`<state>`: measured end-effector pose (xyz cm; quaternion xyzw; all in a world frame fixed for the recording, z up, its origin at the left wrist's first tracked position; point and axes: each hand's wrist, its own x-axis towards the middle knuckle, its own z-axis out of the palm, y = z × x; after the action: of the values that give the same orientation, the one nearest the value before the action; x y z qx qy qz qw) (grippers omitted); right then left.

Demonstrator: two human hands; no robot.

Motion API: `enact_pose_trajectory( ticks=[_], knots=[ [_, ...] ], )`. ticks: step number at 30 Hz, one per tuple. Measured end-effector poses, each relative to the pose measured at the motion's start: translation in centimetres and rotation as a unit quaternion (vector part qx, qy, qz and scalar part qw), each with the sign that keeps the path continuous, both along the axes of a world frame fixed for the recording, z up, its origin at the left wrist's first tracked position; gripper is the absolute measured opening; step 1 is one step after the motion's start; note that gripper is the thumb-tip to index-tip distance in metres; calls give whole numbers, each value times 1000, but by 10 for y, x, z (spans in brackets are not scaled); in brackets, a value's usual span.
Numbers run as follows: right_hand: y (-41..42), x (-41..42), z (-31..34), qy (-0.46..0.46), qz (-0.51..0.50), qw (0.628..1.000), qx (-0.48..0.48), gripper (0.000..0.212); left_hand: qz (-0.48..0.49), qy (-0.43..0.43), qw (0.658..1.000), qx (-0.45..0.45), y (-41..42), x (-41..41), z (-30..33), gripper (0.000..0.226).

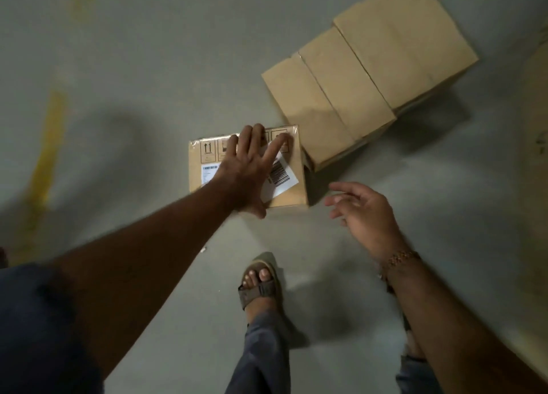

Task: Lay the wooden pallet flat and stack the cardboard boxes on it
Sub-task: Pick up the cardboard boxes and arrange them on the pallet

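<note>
Spread flat, my left grip presses its straight fingers on the labelled cardboard box lying on the floor. Right grip hovers relaxed, holding nothing, just beside it. Beyond both, three plain boxes touch.

We see a storage or warehouse kind of place. The grey concrete floor carries a worn yellow painted line, and right of this line stand plain cardboard boxes, one with a shipping label.
</note>
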<state>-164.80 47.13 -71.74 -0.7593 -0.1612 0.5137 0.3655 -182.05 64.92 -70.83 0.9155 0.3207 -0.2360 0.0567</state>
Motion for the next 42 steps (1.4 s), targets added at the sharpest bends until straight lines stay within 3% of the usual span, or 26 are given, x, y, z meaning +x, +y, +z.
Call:
enact_pose_trajectory(
  ticks=[4,9,12,15,18,20,22,24,28,30,33,36,38,42],
  knots=[
    [2,1,6,66,-140,987,-54,23,112,-119,986,-35,-16,-5,55,155],
    [-1,25,44,165,-163,957,-173,92,128,-224,964,-59,-43,-19,138,150],
    [-6,34,66,300,-153,911,-237,113,109,-271,955,-51,-66,-21,177,147],
    [-11,30,77,471,-160,854,-151,101,99,-311,943,-64,-90,-8,207,145],
    [-16,26,78,516,-191,832,-75,90,92,-323,937,-92,-107,5,225,148],
    [-18,26,75,529,-208,821,-55,90,168,-328,912,-182,-113,11,234,150],
    [-18,30,71,488,-236,839,-47,86,256,-334,880,-222,-118,19,238,131],
    [-14,37,72,408,-273,871,-18,75,319,-352,862,-175,-119,26,236,104],
    [-1,48,111,278,-326,898,97,57,514,-401,725,-222,-103,32,228,101],
    [5,49,138,208,-286,924,149,57,581,-386,667,-262,-91,35,227,108],
    [10,40,166,63,-149,974,161,70,641,-367,550,-389,-78,40,225,104],
    [12,23,180,-49,-39,987,149,88,674,-385,474,-416,-80,44,219,109],
    [14,22,186,-82,-19,985,150,92,685,-406,463,-389,-83,45,217,109],
    [15,31,195,-125,-22,980,153,75,635,-409,541,-370,-83,49,227,86]
  ],
)
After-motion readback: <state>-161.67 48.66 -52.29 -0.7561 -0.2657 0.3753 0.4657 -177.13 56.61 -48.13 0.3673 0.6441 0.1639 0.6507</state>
